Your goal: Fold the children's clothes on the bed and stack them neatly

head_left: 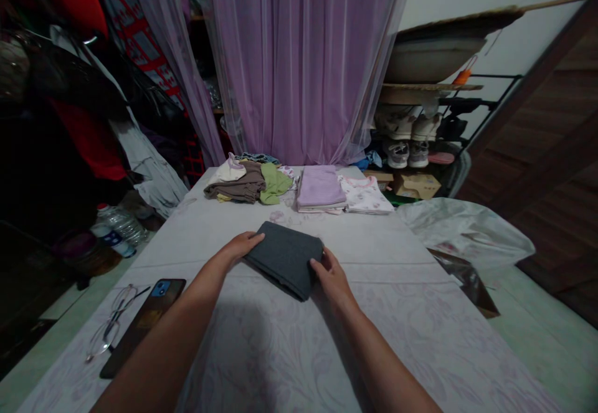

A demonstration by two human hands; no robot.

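A dark grey folded garment (286,254) is held between my two hands over the middle of the table, tilted a little. My left hand (243,245) grips its left edge, thumb on top and fingers underneath. At the right edge, my right hand (329,274) pinches it with the thumb on the near face and the fingers behind. Beyond it lies a stack of folded clothes topped by a lilac piece (320,186). Right of that stack is a folded white printed shirt (367,194). To the left sits a loose heap of clothes (250,180).
A phone (144,326) and eyeglasses (112,322) lie at the left of the cloth-covered table (387,326). Purple curtains (303,64) hang behind. Shoes (406,151) stand on a rack at right, near a plastic bag (471,232). Bottles (121,226) stand on the left floor.
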